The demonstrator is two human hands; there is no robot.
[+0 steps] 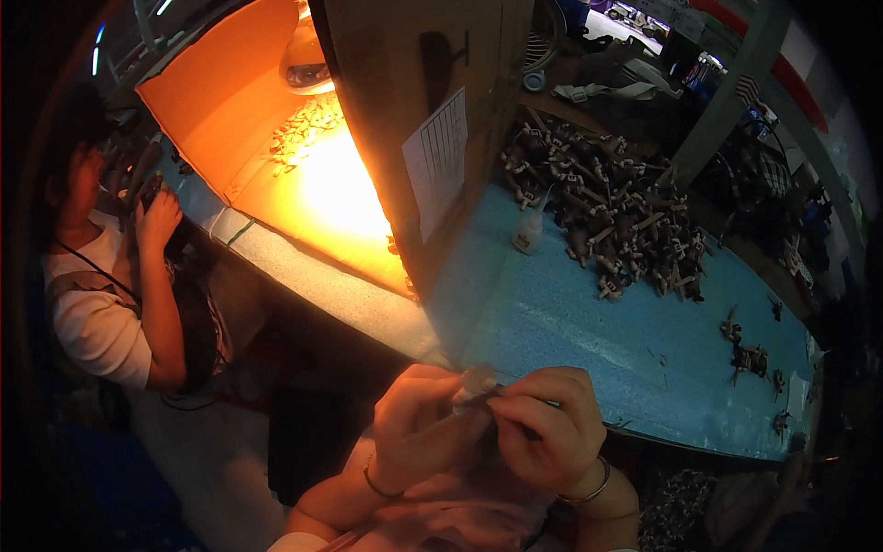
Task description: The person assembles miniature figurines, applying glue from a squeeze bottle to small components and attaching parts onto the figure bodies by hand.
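Note:
Both hands are raised close together in front of my body, near the front edge of the blue-topped table (589,317). My left hand (414,428) is closed, pinching a small pale rounded piece (475,383) whose kind I cannot make out. Right beside it, my right hand (552,428) is also closed, thumb and forefinger pressed together at the piece's edge. A thin dark sliver shows at those fingertips, too small to name. Beyond the hands, a small white bottle with a thin nozzle (527,232) stands on the table.
A large pile of small brown-and-white figures (607,212) covers the table's far side; several more (750,359) lie at right. An upright cardboard panel (432,120) divides off a glowing lamp (308,60) over small pieces. At left, another person (101,304) works with raised hands.

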